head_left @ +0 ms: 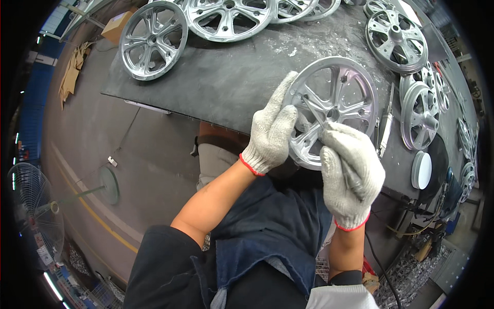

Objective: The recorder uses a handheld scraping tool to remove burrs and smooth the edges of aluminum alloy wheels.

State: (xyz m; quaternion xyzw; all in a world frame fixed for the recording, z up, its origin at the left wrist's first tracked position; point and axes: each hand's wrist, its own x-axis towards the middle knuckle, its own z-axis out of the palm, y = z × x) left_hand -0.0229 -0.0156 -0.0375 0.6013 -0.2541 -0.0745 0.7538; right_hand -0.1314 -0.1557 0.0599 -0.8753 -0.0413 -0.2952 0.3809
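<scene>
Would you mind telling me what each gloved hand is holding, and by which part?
The left hand grips the silver wheel by its rim. The right hand holds a thin tool by its handle end, its tip among the spokes.

Your view is evenly bright with soft shadows; glare flashes on the wheels (226, 15) along the top, and black fisheye corners bend the edges.

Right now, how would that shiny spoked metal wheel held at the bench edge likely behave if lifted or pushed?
The shiny spoked metal wheel looks rigid, probably cast. Its open spokes suggest moderate weight. The left hand steadies its rim; set on edge, its round shape would likely roll.
</scene>
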